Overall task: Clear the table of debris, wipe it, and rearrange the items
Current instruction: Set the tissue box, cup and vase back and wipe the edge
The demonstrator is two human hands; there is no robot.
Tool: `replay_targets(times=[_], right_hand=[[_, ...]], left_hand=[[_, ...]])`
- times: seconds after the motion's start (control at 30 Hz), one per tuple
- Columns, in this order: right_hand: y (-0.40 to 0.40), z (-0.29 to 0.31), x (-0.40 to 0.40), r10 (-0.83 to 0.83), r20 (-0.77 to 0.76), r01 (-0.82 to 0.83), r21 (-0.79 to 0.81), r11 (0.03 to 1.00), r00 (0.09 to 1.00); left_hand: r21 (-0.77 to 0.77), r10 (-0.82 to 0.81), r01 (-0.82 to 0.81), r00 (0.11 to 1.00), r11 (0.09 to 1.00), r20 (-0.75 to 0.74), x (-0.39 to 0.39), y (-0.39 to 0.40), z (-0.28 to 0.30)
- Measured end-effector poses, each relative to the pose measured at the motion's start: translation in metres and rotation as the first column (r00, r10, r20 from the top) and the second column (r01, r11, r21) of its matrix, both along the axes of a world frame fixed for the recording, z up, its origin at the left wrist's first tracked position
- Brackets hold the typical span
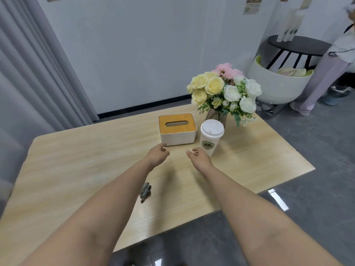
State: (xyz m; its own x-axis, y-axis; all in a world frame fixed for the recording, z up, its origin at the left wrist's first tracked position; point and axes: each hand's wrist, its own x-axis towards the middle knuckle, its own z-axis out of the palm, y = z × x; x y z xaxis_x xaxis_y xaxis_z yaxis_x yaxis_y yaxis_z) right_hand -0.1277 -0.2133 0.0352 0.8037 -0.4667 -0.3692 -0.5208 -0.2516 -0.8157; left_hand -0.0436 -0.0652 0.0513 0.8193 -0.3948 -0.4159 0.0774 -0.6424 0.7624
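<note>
Wooden table (76,160), left hand (157,155) and right hand (198,157) loosely curled, holding nothing

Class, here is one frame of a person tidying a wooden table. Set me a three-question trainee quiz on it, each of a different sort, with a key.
1. True or false: the left hand grips the tissue box.
2. The paper cup stands: A) left of the box, B) right of the box, C) on the box.
3. Fill in: behind the cup stands a vase of ____.

Key: 1 false; 2 B; 3 flowers.
</note>
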Motion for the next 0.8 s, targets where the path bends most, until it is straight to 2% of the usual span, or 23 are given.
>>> replay_targets(times=[0.2, 0.47, 0.7, 0.8], right_hand=[[0.061, -0.016, 0.022, 0.248, -0.080, -0.253, -0.068, 0.965, 0.965], [0.142, -0.043, 0.048, 0.530, -0.190, -0.558, -0.156, 0.815, 0.826], [0.187, -0.077, 0.061, 0.592, -0.404, -0.716, -0.366, 0.594, 0.698], [0.201, -0.092, 0.057, 0.517, -0.426, -0.669, -0.461, 0.583, 0.743]], left_hand=[[0.090, 0.069, -0.069, 0.998, 0.994, 0.000, 0.007, 0.074, -0.017], [0.232, 0.076, -0.060, 0.995, 0.971, -0.059, 0.009, 0.152, -0.051], [0.282, 0.014, 0.007, 0.997, 0.959, -0.072, 0.022, 0.196, -0.073], [0.306, 0.019, -0.001, 0.998, 0.952, -0.057, 0.033, 0.227, -0.082]])
